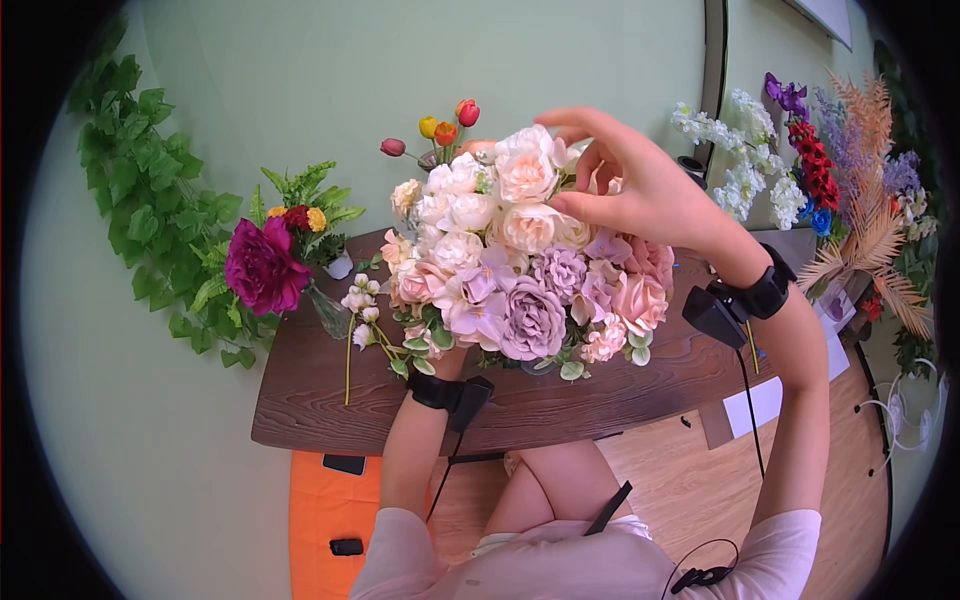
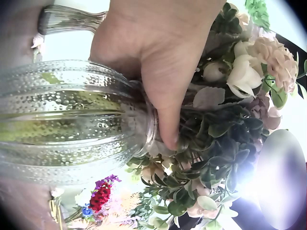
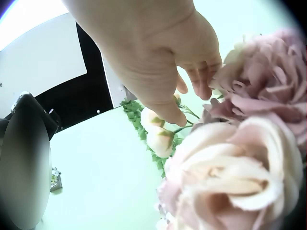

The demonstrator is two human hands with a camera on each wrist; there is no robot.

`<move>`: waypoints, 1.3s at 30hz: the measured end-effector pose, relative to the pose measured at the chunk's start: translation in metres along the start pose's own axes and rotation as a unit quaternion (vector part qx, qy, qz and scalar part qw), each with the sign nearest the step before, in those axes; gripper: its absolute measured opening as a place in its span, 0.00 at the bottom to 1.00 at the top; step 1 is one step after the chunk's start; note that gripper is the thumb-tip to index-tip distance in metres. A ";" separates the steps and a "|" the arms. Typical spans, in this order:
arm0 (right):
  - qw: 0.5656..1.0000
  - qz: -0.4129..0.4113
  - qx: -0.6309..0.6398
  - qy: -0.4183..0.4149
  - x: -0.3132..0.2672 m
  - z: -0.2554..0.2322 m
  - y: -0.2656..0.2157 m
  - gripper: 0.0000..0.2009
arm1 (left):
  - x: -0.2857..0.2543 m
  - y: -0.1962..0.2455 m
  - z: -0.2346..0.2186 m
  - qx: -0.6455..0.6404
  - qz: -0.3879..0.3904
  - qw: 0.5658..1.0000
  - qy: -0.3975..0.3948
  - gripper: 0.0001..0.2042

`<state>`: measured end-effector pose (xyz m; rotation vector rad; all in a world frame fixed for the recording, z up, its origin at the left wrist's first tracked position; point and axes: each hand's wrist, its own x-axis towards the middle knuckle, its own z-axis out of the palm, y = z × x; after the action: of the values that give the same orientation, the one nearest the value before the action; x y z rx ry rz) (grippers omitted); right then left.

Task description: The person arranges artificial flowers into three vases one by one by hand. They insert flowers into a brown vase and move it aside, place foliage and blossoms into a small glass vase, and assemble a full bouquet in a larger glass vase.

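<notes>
A large bouquet (image 1: 530, 310) of cream, pink and lilac artificial flowers stands over the table in the head view. My left hand (image 2: 158, 52) grips the neck of a ribbed, bubbled glass vase (image 2: 62, 110), its thumb lying over the rim beside green leaves (image 2: 225, 129). In the head view the flowers hide this hand. On the bouquet's upper right, my right hand (image 1: 630, 185) is spread with thumb and fingers apart. The right wrist view shows its thumb beside white buds (image 3: 159, 139), near a cream rose (image 3: 230, 177) and a mauve rose (image 3: 268, 76).
Behind the bouquet on the dark wooden table (image 1: 330, 400) are several tulips (image 1: 445, 132). A magenta peony (image 1: 265, 265) and a white-flowered stem (image 1: 349, 360) lie to the left. More flowers (image 1: 820, 180) stand at right; a cable (image 1: 750, 410) hangs from my right wrist.
</notes>
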<state>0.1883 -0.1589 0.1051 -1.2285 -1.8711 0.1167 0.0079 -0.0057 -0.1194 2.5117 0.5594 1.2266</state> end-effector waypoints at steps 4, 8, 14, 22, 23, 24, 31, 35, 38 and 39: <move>0.991 -0.127 -0.041 0.019 0.005 -0.010 -0.016 0.24 | 0.012 -0.003 0.006 -0.008 0.000 1.000 0.003 0.14; 0.932 -0.310 -0.187 -0.018 0.016 -0.014 -0.008 0.17 | 0.002 -0.004 0.006 -0.016 -0.001 1.000 0.003 0.14; 0.967 -0.156 -0.199 -0.024 0.010 -0.006 -0.012 0.06 | -0.001 -0.005 0.007 -0.028 -0.001 1.000 0.005 0.14; 0.959 -0.100 -0.258 -0.058 0.010 -0.008 -0.006 0.06 | -0.002 -0.007 0.006 -0.042 0.001 0.999 0.007 0.14; 0.965 -0.095 -0.235 -0.061 0.009 -0.008 -0.005 0.06 | -0.001 -0.007 0.007 -0.043 0.002 0.999 0.007 0.14; 0.965 -0.094 -0.235 -0.061 0.008 -0.007 -0.005 0.06 | -0.001 -0.006 0.008 -0.045 0.002 0.999 0.007 0.14; 0.972 -0.142 -0.177 -0.056 -0.002 -0.003 0.000 0.05 | -0.012 -0.007 0.007 -0.057 0.002 0.998 0.005 0.14; 0.971 -0.134 -0.189 -0.063 -0.009 -0.007 -0.008 0.08 | -0.010 -0.009 0.007 -0.065 0.002 0.998 0.005 0.15; 0.976 -0.110 -0.186 -0.030 -0.020 0.000 -0.015 0.10 | -0.013 -0.007 0.008 -0.069 0.003 0.998 0.006 0.15; 0.973 -0.122 -0.193 -0.031 -0.024 0.002 -0.012 0.09 | -0.011 -0.006 0.010 -0.069 0.003 0.998 0.007 0.15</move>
<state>0.1814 -0.1828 0.0954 -1.2436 -2.1501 -0.3625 0.0086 -0.0065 -0.1350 2.3920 0.4550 1.2423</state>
